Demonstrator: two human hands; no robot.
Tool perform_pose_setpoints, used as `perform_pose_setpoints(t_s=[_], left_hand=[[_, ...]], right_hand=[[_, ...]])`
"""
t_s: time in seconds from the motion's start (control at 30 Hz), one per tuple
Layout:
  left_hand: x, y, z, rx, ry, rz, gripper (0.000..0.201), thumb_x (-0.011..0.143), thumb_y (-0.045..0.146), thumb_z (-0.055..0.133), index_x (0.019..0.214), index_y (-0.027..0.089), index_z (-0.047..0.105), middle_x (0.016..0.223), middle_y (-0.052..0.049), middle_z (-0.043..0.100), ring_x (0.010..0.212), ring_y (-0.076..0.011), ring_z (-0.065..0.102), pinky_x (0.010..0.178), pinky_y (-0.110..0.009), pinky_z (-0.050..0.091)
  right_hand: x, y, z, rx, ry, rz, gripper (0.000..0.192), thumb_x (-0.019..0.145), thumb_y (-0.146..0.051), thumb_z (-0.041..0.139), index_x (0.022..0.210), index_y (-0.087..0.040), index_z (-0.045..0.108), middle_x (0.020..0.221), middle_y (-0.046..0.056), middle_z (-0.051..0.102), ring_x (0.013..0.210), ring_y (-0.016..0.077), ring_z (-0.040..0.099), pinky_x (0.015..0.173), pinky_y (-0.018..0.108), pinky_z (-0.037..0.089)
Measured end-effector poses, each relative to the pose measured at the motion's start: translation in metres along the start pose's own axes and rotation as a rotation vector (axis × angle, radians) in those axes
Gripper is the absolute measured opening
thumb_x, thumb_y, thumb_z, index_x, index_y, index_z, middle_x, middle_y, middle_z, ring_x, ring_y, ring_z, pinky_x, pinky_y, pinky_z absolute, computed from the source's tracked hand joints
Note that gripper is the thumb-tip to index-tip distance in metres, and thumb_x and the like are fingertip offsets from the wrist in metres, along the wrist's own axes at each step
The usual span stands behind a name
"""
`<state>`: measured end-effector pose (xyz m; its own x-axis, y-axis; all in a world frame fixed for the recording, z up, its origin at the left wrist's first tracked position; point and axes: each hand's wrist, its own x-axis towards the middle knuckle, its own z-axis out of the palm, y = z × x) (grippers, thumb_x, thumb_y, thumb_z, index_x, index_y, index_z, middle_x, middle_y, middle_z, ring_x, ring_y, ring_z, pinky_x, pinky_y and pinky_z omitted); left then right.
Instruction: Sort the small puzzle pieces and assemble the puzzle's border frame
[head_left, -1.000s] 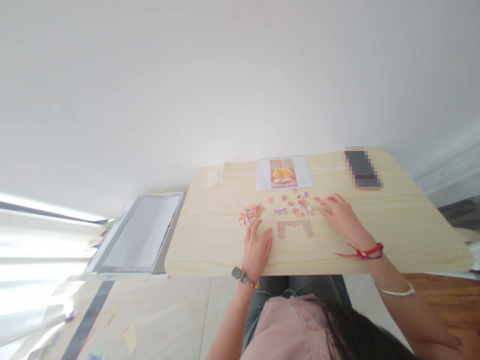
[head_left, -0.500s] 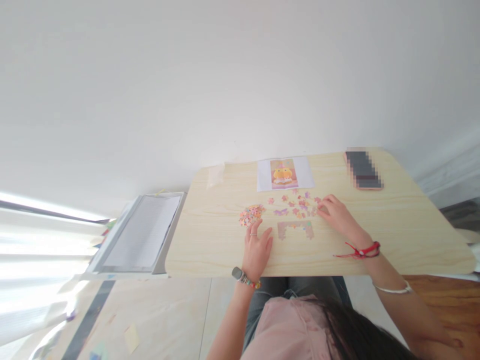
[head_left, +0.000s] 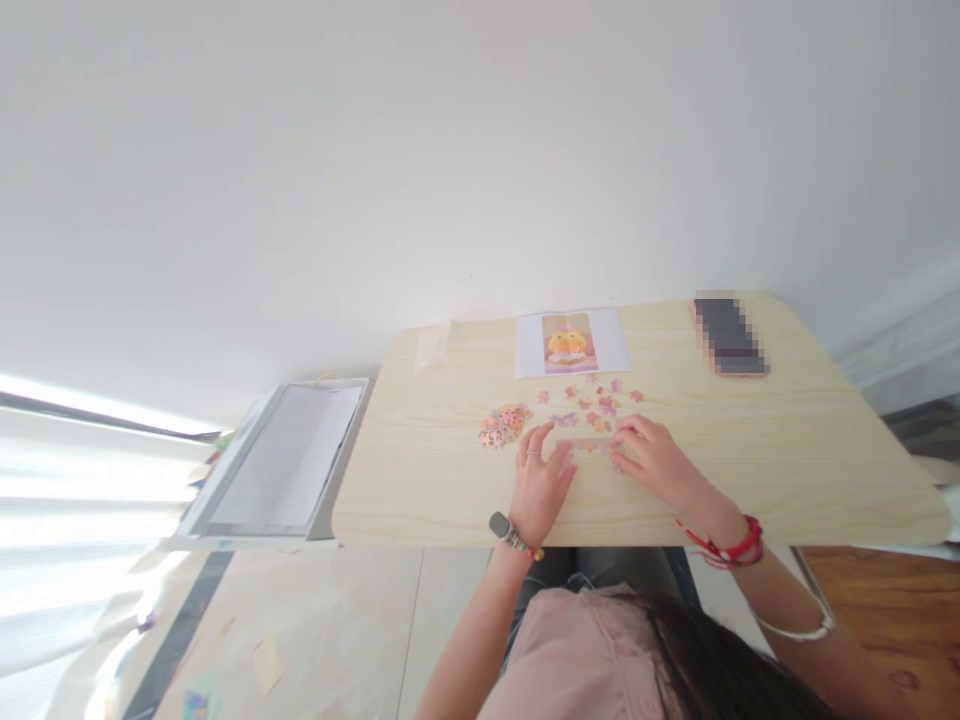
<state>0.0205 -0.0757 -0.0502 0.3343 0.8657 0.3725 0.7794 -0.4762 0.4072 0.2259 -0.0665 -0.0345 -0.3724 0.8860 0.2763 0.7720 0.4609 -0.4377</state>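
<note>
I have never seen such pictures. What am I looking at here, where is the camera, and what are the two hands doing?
There is no machine: a person wears a camera on the head, looking down at their own hands. On the wooden table lie a printed reference picture, a pile of puzzle pieces, scattered pieces and a phone. The left hand and right hand both rest at the partly assembled puzzle. Whether the fingers hold a piece is too small to tell.

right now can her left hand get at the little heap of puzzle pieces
Probably yes. The left hand rests on the table just right of the heap of puzzle pieces, and only bare tabletop lies between them.
</note>
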Motion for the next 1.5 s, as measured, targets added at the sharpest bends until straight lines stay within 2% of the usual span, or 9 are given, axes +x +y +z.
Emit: perform_pose_setpoints(t_s=[0.17, 0.4, 0.5, 0.67, 0.8, 0.93, 1.1, 1.27, 1.5], left_hand=[[0.005, 0.011, 0.005, -0.052, -0.02, 0.03, 0.032, 0.074, 0.016, 0.065, 0.103, 0.025, 0.056, 0.128, -0.008, 0.039, 0.12, -0.028, 0.037, 0.093, -0.051, 0.045], [0.003, 0.013, 0.002, -0.095, -0.053, 0.063, 0.017, 0.074, 0.013, 0.062, 0.089, 0.022, 0.06, 0.128, -0.008, 0.037, 0.121, -0.0272, 0.034, 0.096, -0.049, 0.042], [0.001, 0.013, 0.001, -0.097, -0.032, 0.045, 0.014, 0.076, 0.017, 0.061, 0.089, 0.021, 0.059, 0.127, -0.008, 0.039, 0.12, -0.0273, 0.035, 0.095, -0.049, 0.042], [-0.002, 0.02, -0.001, -0.124, 0.106, -0.057, 0.01, 0.078, 0.021, 0.059, 0.087, 0.022, 0.058, 0.127, -0.008, 0.039, 0.12, -0.0267, 0.035, 0.093, -0.047, 0.045], [-0.001, 0.033, -0.001, -0.11, 0.252, -0.085, 0.008, 0.077, 0.022, 0.061, 0.084, 0.021, 0.057, 0.125, -0.008, 0.04, 0.119, -0.027, 0.036, 0.093, -0.048, 0.043], [-0.002, 0.042, 0.003, -0.089, 0.323, -0.083, 0.008, 0.077, 0.02, 0.06, 0.084, 0.021, 0.057, 0.125, -0.008, 0.04, 0.12, -0.0272, 0.036, 0.094, -0.048, 0.041], [-0.003, 0.033, -0.002, -0.187, 0.192, -0.055, 0.018, 0.078, 0.027, 0.062, 0.094, 0.022, 0.057, 0.127, -0.01, 0.039, 0.119, -0.0275, 0.037, 0.091, -0.046, 0.044], [0.004, 0.009, -0.019, -0.365, 0.013, 0.063, 0.021, 0.085, 0.02, 0.051, 0.103, 0.026, 0.059, 0.124, -0.008, 0.042, 0.116, -0.0223, 0.042, 0.085, -0.037, 0.046], [0.007, 0.009, -0.019, -0.374, -0.119, 0.211, 0.025, 0.084, 0.019, 0.052, 0.104, 0.03, 0.062, 0.129, -0.006, 0.04, 0.117, -0.0246, 0.037, 0.09, -0.043, 0.043]], right_hand=[[-0.004, -0.015, 0.006, -0.057, -0.042, -0.072, 0.016, 0.085, -0.024, 0.044, 0.086, -0.02, 0.059, 0.091, 0.009, 0.058, 0.091, 0.0231, 0.055, 0.076, 0.039, 0.042], [-0.007, -0.018, 0.007, -0.018, -0.057, -0.078, 0.013, 0.085, -0.023, 0.046, 0.087, -0.02, 0.058, 0.093, 0.009, 0.058, 0.092, 0.0236, 0.055, 0.079, 0.041, 0.042], [-0.012, -0.019, 0.01, 0.103, 0.031, 0.016, 0.014, 0.085, -0.027, 0.046, 0.09, -0.022, 0.058, 0.094, 0.009, 0.057, 0.089, 0.0226, 0.055, 0.078, 0.04, 0.044], [-0.019, -0.026, 0.017, 0.452, 0.13, 0.315, 0.014, 0.082, -0.034, 0.049, 0.084, -0.023, 0.058, 0.08, 0.004, 0.058, 0.069, 0.0173, 0.056, 0.063, 0.032, 0.048], [-0.018, -0.037, 0.021, 0.71, 0.172, 0.465, 0.018, 0.08, -0.038, 0.052, 0.079, -0.021, 0.06, 0.078, 0.004, 0.062, 0.074, 0.0179, 0.058, 0.065, 0.03, 0.048], [-0.011, -0.043, 0.02, 0.799, 0.203, 0.52, 0.022, 0.078, -0.041, 0.054, 0.078, -0.019, 0.061, 0.077, 0.004, 0.063, 0.074, 0.0175, 0.058, 0.066, 0.029, 0.047], [-0.007, -0.037, 0.012, 0.778, 0.135, 0.509, 0.024, 0.078, -0.041, 0.054, 0.078, -0.018, 0.061, 0.078, 0.004, 0.063, 0.074, 0.017, 0.057, 0.067, 0.029, 0.046], [-0.004, -0.023, -0.002, 0.662, -0.092, 0.408, 0.022, 0.078, -0.039, 0.053, 0.072, -0.02, 0.063, 0.071, 0.002, 0.063, 0.067, 0.016, 0.056, 0.064, 0.029, 0.043], [-0.004, -0.018, -0.006, 0.533, -0.299, 0.251, 0.019, 0.079, -0.028, 0.051, 0.067, -0.02, 0.063, 0.062, -0.001, 0.058, 0.059, 0.0133, 0.05, 0.056, 0.026, 0.038]])
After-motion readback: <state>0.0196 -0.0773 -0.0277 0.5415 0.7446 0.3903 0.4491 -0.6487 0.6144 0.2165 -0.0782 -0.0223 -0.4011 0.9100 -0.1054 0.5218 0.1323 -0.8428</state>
